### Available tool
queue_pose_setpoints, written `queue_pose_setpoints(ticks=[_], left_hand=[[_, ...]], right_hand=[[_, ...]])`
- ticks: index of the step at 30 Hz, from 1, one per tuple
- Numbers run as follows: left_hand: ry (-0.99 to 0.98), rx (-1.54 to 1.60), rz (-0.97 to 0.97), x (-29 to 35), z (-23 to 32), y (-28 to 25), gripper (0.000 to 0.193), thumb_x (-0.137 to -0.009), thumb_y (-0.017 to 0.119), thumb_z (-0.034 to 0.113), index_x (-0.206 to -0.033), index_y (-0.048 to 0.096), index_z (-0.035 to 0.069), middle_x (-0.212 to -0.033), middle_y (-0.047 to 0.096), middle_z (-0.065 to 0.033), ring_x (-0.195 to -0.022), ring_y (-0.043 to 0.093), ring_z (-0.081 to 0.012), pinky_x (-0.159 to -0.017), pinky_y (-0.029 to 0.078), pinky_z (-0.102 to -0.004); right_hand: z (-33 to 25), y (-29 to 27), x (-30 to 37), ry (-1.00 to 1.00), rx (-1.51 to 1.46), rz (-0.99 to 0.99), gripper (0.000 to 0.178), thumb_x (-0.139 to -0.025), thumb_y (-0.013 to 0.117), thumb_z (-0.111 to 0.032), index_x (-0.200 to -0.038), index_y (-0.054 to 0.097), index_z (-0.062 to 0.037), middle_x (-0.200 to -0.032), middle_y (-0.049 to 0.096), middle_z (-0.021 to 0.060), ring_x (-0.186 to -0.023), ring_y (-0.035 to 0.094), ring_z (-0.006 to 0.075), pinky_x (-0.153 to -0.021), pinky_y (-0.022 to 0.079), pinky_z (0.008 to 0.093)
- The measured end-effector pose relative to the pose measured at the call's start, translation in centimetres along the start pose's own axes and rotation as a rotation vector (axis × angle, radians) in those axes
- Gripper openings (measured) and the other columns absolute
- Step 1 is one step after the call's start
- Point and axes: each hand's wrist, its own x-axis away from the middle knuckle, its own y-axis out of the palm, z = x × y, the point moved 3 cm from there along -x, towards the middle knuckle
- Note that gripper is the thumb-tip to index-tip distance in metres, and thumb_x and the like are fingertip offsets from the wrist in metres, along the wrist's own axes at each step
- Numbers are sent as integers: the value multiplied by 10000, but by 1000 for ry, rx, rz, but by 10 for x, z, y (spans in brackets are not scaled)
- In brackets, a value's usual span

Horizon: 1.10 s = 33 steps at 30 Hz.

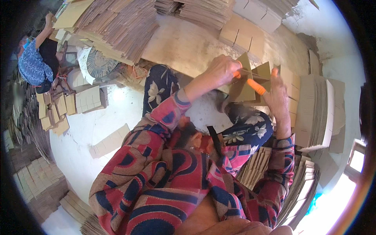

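Between my hands stands a brown cardboard divider (pixel 246 92), its slotted strips crossing each other at angles. My left hand (pixel 223 70) is closed at its upper left side, pinching a strip; orange covers show on its fingertips. At the divider's right side is my right hand (pixel 277 96), its orange-covered thumb laid across the near face and its fingers pointing up by the right edge. The divider sits between that thumb and those fingers. Parts of the crossing strips are hidden by my hands.
Tall stacks of cardboard sheets (pixel 113 29) rise at the far left. Slotted pieces (pixel 242 36) lie beyond the divider, and upright bundles (pixel 313 111) stand on the right. One loose strip (pixel 109 141) is on the floor. Another person (pixel 35 64) sits at the far left.
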Motion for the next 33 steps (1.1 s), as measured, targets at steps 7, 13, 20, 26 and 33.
queue_pose_setpoints(ticks=[7, 13, 20, 26, 33], left_hand=[[139, 33, 172, 1, 9, -14, 270, -653, 744, 106, -891, 626, 60, -828, 647, -62, -777, 598, -271, -643, 483, -371], [305, -255, 209, -3, 32, -37, 458, -728, 667, 131, -1155, 514, 63, -1201, 529, -82, -1082, 510, -258, -874, 422, -359], [195, -63, -352, -11, 1, -12, 195, -829, 525, 163, -1002, 565, 83, -815, 600, -64, -778, 565, -257, -676, 449, -357], [550, -96, 106, 9, 66, -100, 256, -777, 567, 178, -983, 618, 35, -887, 624, -56, -756, 555, -213, -656, 438, -330], [711, -960, 641, 11, 118, -232, 360, -618, 676, 108, -958, 666, -7, -987, 655, -130, -715, 559, -180, -628, 462, -306]], right_hand=[[1, 19, 9, -65, -239, -105, 394, -773, 683, -110, -1114, 563, 49, -744, 614, 242, -677, 623, 390, -583, 468, 433], [-3, 27, 14, -254, -234, -88, 301, -797, 560, 12, -1096, 592, -9, -838, 653, 211, -730, 646, 363, -596, 497, 419], [-2, 24, 5, -388, -221, -40, 204, -805, 540, 15, -1001, 592, -7, -751, 606, 224, -659, 613, 375, -554, 476, 427], [-75, -52, 33, -479, 202, 221, 329, -818, 561, 17, -1145, 525, 20, -1042, 613, 200, -939, 627, 335, -818, 494, 438], [-80, -110, 50, -562, 328, 853, 562, -823, 664, 1, -1303, 374, 15, -1219, 555, 198, -1150, 554, 350, -1010, 383, 566]])
